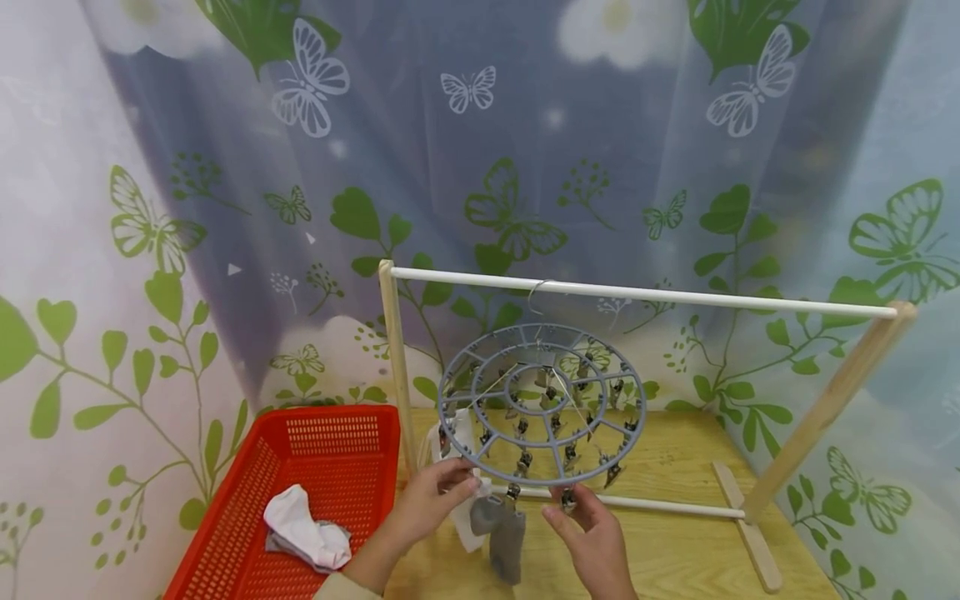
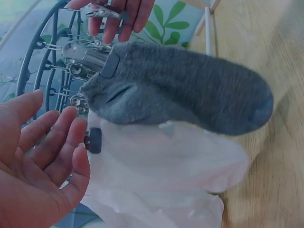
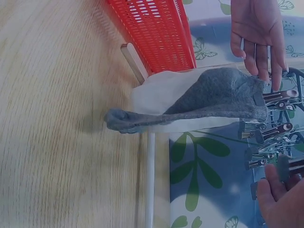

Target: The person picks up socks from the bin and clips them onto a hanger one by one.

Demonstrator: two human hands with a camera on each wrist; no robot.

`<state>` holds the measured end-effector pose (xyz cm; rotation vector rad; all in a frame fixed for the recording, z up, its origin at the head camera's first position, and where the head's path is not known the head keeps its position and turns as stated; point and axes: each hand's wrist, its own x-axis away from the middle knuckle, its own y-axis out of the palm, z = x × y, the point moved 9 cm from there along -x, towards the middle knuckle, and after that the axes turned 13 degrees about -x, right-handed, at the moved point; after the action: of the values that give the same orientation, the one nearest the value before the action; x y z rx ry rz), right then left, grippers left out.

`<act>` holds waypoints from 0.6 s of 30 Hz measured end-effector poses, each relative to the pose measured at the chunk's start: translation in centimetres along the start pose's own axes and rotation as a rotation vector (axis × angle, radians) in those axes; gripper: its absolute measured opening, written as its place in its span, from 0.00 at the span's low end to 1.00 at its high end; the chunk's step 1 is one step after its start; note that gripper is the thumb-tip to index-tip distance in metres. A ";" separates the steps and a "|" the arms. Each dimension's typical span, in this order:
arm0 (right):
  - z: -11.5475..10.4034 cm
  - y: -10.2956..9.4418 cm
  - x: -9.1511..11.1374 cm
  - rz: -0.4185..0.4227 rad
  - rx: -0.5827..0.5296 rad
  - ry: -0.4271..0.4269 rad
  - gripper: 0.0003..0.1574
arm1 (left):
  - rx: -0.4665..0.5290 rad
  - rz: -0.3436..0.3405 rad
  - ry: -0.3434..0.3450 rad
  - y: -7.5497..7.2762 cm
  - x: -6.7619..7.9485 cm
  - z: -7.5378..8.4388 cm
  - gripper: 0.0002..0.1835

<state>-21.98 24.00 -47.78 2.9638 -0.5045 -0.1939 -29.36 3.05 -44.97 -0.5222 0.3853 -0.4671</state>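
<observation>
Before a leafy curtain (image 1: 427, 208), we are seeing a wooden table (image 1: 675, 558) bearing a rack (image 1: 675, 295), a red basket (image 1: 330, 412) alongside. From the rack, a round hanger (image 1: 643, 404) is dangling a grey sock (image 1: 507, 542) and white socks (image 2: 180, 156), the latter partly blocked in the head view by the left hand (image 1: 429, 504), fingers loosely spread; the left wrist view is showing them fuller. The right hand (image 1: 596, 537) is touching a clip (image 1: 567, 498); whether pinching it, we cannot tell.

You wear a pale beige sleeve (image 1: 343, 588) on your left arm; only its plain, unpatterned end shows at the bottom edge of the head view, stopping short of the wrist (image 1: 384, 543). Your left hand (image 1: 429, 505) and right hand (image 1: 594, 540) are both ungloved, with slim fingers and bare fingernails.
</observation>
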 end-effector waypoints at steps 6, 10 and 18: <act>0.0 0.0 -0.1 -0.007 -0.031 -0.002 0.22 | 0.023 -0.037 -0.041 -0.3 -0.1 -0.4 0.21; 0.2 0.2 -0.2 -0.012 -0.038 0.041 0.19 | 0.031 -0.054 -0.065 -0.4 -0.1 -0.8 0.21; 0.8 0.7 -0.1 -0.054 -0.065 0.114 0.19 | 0.023 -0.029 -0.059 -1.0 0.1 -0.8 0.24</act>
<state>-22.37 23.31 -48.45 2.9061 -0.3960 -0.0456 -29.94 1.89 -45.09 -0.5190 0.3159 -0.4822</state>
